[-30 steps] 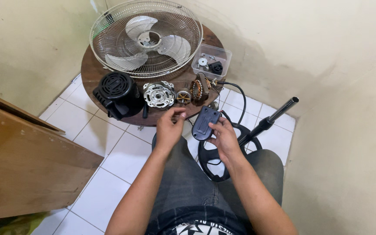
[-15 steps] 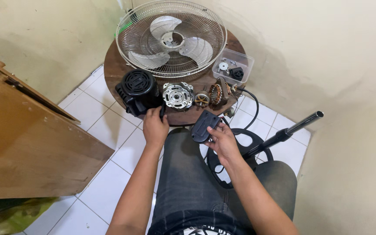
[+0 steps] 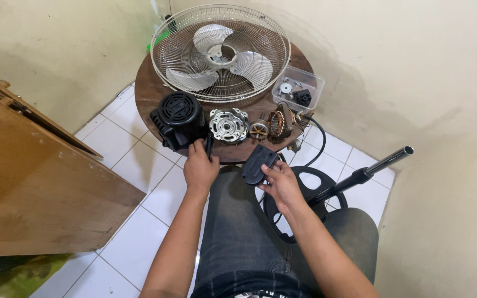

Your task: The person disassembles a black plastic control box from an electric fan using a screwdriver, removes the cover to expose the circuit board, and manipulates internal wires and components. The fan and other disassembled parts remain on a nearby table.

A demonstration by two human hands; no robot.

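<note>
Sitting at the near edge of the round wooden table [image 3: 150,91], legs in dark jeans [image 3: 249,232] tucked beneath. Left hand [image 3: 200,168] reaching to the table's near rim, fingers curling around a slim dark tool [image 3: 209,148] just beside the black motor housing [image 3: 178,118]; closing on it, though hard telling how firmly. Right hand [image 3: 282,185] clamping on a black plastic cover [image 3: 258,164], holding it tilted over the lap, just off the table's near edge. Lying in a row along the near side of the table: silver motor end plate [image 3: 228,124] right of the housing, then a small rotor [image 3: 259,129], then the copper-wound stator [image 3: 278,123]. Sitting farther back, the wire fan guard with blades [image 3: 220,52], and at far right a clear plastic box [image 3: 297,88] holding small parts. Resting on the tiled floor at right, black fan base [image 3: 305,204] with its pole [image 3: 368,171] slanting away.
</note>
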